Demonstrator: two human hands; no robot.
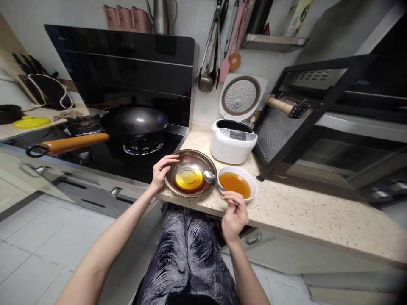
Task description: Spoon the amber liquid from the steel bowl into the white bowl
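Observation:
A stainless steel bowl (193,160) with yellow-brown liquid (190,180) in it stands at the counter's front edge. My left hand (161,171) holds its left rim, fingers laid over the edge. In my right hand (234,214) is a metal spoon (209,176), gripped by its handle. The spoon's head hangs over the steel bowl's right side, and its handle slants across the left edge of a white bowl (253,188). Orange-brown liquid (235,184) fills much of that white bowl, which stands just right of the steel one.
A white rice cooker (233,148) with its lid raised stands behind the bowls. On the stove at left sits a black wok (136,120), its wooden handle (76,143) pointing left. A black rack (273,118) and an oven (343,152) stand at right. Utensils (208,55) hang on the wall.

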